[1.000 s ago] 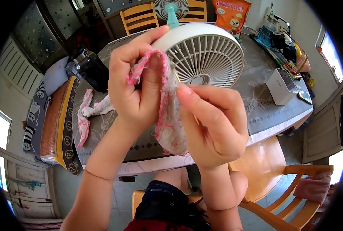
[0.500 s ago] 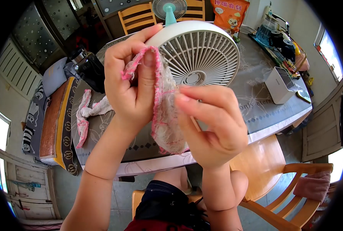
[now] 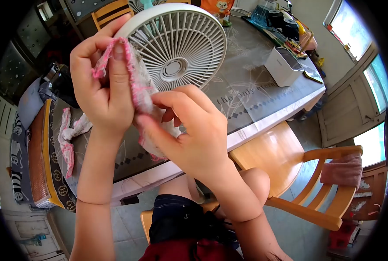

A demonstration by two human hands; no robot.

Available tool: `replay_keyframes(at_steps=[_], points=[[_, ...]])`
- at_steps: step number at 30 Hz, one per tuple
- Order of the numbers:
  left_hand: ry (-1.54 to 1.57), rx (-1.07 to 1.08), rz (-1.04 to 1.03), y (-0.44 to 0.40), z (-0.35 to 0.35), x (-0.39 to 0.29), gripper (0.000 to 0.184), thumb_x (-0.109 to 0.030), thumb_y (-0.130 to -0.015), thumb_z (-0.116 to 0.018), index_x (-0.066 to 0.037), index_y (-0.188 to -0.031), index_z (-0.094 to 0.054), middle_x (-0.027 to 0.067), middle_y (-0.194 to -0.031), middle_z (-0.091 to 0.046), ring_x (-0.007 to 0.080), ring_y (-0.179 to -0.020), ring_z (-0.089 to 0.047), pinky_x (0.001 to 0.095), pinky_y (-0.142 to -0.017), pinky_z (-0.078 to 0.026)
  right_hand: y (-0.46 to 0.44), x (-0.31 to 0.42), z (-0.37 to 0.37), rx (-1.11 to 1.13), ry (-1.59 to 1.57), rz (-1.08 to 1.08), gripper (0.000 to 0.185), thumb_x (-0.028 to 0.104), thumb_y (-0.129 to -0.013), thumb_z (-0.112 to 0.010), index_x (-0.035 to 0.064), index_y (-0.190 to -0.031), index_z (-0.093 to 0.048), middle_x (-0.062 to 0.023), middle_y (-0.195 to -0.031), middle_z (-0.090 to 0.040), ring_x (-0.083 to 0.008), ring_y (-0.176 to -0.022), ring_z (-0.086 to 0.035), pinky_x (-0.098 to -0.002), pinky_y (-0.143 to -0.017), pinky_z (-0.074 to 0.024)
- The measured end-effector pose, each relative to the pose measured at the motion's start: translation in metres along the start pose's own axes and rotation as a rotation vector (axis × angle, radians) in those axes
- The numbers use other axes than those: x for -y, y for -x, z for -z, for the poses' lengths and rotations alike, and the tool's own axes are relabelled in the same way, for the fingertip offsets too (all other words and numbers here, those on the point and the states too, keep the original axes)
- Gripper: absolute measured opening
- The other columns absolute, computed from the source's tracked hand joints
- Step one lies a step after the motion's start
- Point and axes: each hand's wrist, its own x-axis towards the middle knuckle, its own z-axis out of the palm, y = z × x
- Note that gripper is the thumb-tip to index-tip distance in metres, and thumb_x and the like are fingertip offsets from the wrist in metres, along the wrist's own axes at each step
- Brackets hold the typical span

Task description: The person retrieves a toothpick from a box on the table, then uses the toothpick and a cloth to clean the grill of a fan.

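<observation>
My left hand (image 3: 102, 80) holds up a worn whitish cloth (image 3: 142, 93) with a pink stitched edge, the thumb pressed along its upper end. At the cloth's middle is my right hand (image 3: 189, 126), its thumb and curled fingers closed on the fabric and covering part of it. The lower end of the cloth hangs behind my right hand. Just beyond both hands stands a white fan (image 3: 175, 69) with a round grille. A second whitish cloth with pink edging (image 3: 67, 143) lies knotted on the table to the left.
A patterned cover lies over the table (image 3: 246, 111). On its right side are a white box (image 3: 283, 67) and a tray of bottles (image 3: 270, 24). A wooden chair (image 3: 272, 158) with a pink towel (image 3: 342, 171) stands at right. Another chair (image 3: 111, 13) is behind the table.
The view has swung right, so everything sits further left. My right hand has gone from pinching a pink thread at the cloth to resting its thumb and fingers around the fabric.
</observation>
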Motion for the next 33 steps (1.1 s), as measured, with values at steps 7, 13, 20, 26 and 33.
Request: replay_keyframes(at_steps=[7,13,20,26,33], points=[[0.199,0.121,-0.044,-0.002,0.003,-0.009,0.022,-0.004,-0.096,-0.053,0.002,-0.115,-0.042,0.0255,-0.126,-0.056,0.0234,-0.112,-0.058,0.0314,-0.100,-0.043,-0.016,-0.033,0.082,0.127,0.094,-0.272,0.024,0.009,-0.082,-0.070,0.0019,-0.105,-0.067,-0.0045,-0.089,-0.068,-0.0159,-0.079,-0.066,-0.0268,-0.071,-0.0524],[0.095,0.083,-0.085,0.004,0.010,0.013,0.028,-0.007,-0.090,-0.058,0.004,-0.112,-0.044,0.0253,-0.121,-0.054,0.0211,-0.107,-0.055,0.0331,-0.097,-0.041,-0.048,-0.009,0.129,-0.071,0.129,-0.231,0.015,0.000,-0.088,-0.065,-0.0031,-0.102,-0.068,-0.0053,-0.083,-0.070,-0.0072,-0.071,-0.063,-0.0202,-0.064,-0.0504],[0.067,0.053,0.017,0.004,0.010,0.004,0.021,-0.002,-0.096,-0.052,0.004,-0.115,-0.046,0.0228,-0.124,-0.057,0.0195,-0.108,-0.058,0.0289,-0.096,-0.044,-0.002,-0.035,0.090,0.165,0.505,-0.318,0.015,0.004,-0.084,-0.068,-0.0033,-0.098,-0.069,-0.0064,-0.078,-0.069,-0.0112,-0.071,-0.065,-0.0231,-0.065,-0.0512],[0.073,0.095,0.016,0.000,0.007,0.003,0.017,-0.001,-0.099,-0.045,0.003,-0.115,-0.043,0.0244,-0.128,-0.056,0.0170,-0.108,-0.059,0.0270,-0.095,-0.046,-0.003,-0.017,0.093,0.739,0.350,-0.485,0.025,0.007,-0.073,-0.076,-0.0054,-0.093,-0.067,-0.0166,-0.083,-0.066,-0.0263,-0.077,-0.069,-0.0342,-0.070,-0.0546],[0.058,0.010,0.009,0.000,-0.001,0.001,0.018,-0.001,-0.095,-0.054,0.002,-0.113,-0.049,0.0216,-0.123,-0.061,0.0191,-0.108,-0.061,0.0287,-0.094,-0.047,-0.033,-0.002,0.070,0.163,-0.116,0.081,0.020,-0.005,-0.093,-0.058,-0.0102,-0.111,-0.065,-0.0141,-0.100,-0.061,-0.0198,-0.088,-0.067,-0.0263,-0.075,-0.0554]])
